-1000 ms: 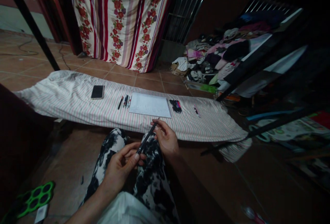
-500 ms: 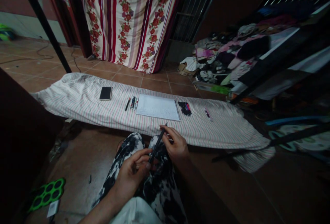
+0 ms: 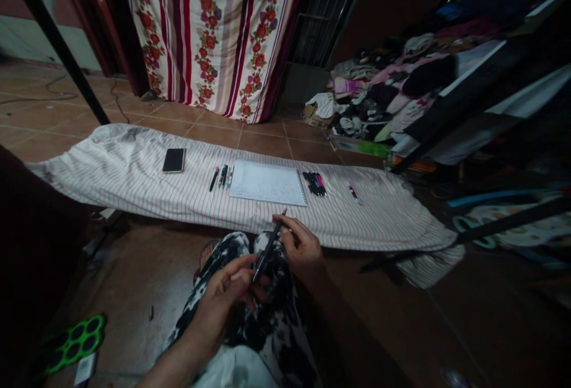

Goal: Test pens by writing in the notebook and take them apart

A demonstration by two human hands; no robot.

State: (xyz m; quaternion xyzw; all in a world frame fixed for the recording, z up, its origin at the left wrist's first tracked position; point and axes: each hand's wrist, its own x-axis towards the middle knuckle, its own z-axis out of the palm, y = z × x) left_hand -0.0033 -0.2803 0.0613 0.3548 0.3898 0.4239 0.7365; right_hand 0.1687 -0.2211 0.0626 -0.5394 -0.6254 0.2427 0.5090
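I sit on the floor with my knees up in black-and-white patterned trousers. Both hands hold one dark pen (image 3: 267,248) over my lap. My left hand (image 3: 225,293) pinches its lower end and my right hand (image 3: 300,245) pinches its upper part, the tip pointing up and away. In front of me a striped cloth (image 3: 134,180) lies on the floor with a spiral notebook (image 3: 267,182) on it. Pens (image 3: 220,176) lie to the notebook's left, a bunch of dark pens (image 3: 314,184) to its right, and one more pen (image 3: 353,191) farther right.
A black phone (image 3: 173,160) lies on the cloth at the left. A floral curtain (image 3: 214,31) hangs behind. Piled clothes (image 3: 379,96) fill the right side by a dark bed frame. A green round-holed object (image 3: 71,340) lies at lower left. A black pole (image 3: 53,37) slants at the left.
The view shifted a little as my head moved. My left fingers shifted slightly on the pen's lower end; both hands stay on it over my lap.
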